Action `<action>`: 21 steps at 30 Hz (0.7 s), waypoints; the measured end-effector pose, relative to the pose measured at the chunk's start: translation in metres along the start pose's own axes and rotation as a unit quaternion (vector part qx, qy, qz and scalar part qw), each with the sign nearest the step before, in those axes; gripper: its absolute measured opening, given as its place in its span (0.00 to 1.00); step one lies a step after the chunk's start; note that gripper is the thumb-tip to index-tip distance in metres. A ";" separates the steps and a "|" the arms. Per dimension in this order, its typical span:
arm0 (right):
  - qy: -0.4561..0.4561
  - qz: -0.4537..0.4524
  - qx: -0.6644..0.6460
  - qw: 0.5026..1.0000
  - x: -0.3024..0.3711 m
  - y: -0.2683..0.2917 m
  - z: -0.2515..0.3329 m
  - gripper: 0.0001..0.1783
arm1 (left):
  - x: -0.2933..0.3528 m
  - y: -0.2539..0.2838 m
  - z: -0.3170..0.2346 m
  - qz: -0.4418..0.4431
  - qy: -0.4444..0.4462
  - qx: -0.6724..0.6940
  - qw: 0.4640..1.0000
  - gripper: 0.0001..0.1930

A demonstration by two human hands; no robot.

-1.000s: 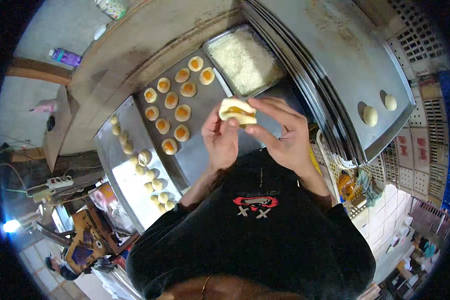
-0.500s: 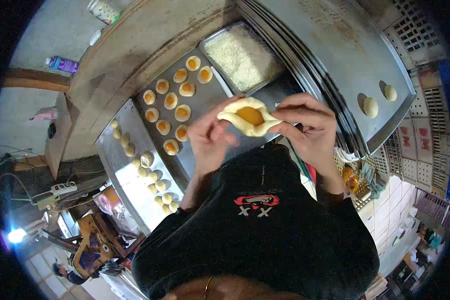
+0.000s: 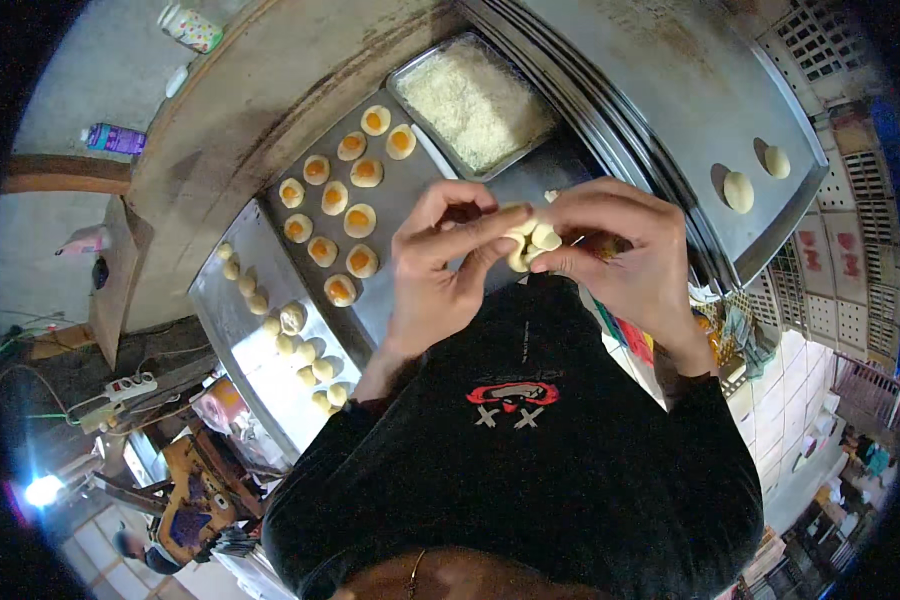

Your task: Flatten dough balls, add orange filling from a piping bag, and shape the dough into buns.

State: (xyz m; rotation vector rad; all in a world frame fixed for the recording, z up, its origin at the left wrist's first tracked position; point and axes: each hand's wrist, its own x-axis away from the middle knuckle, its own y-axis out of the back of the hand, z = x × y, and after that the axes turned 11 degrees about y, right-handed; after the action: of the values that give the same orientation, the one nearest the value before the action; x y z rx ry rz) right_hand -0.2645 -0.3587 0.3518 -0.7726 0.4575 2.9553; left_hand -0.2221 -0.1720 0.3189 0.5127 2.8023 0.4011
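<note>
A pale piece of dough is gathered between my two hands, above the front of the tray and near my chest. My left hand pinches its left side with thumb and fingers. On the other side, my right hand grips the folded edges between thumb and fingertips. The orange filling does not show now; the folds and fingers cover the inside. Left of my hands, flat dough rounds topped with orange filling lie in rows on a dark metal tray.
A metal pan of pale crumbly shreds stands behind my hands. At left, a shiny tray carries several dough balls. Stacked trays rise at right, the top one holding two dough balls. A purple bottle is at far left.
The dough was held stretched out with its orange filling showing; now it is folded and bunched together. My left hand has come in from loosely beside it to pinch it.
</note>
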 end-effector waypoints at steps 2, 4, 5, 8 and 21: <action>-0.023 0.022 0.060 0.998 -0.002 0.006 0.003 0.16 | 0.001 0.000 -0.003 -0.008 -0.021 -0.013 1.000 0.15; 0.010 0.030 0.084 0.996 0.001 0.010 -0.006 0.16 | -0.003 0.002 -0.004 -0.006 -0.072 -0.016 0.997 0.20; 0.045 0.037 0.108 0.992 0.002 0.011 -0.008 0.17 | -0.005 0.001 -0.008 -0.004 -0.073 -0.015 0.997 0.20; -0.044 -0.010 0.017 0.999 0.002 0.001 0.000 0.13 | -0.008 -0.006 -0.012 -0.053 -0.061 -0.018 0.997 0.20; -0.044 0.047 0.083 0.994 0.010 0.007 -0.004 0.10 | 0.010 -0.028 0.002 0.010 -0.078 0.010 0.997 0.18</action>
State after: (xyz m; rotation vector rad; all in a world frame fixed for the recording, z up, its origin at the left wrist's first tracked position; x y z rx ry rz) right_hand -0.2727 -0.3671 0.3457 -0.6159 0.7405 2.9715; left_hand -0.2386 -0.1930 0.3059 0.5527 2.6556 0.3235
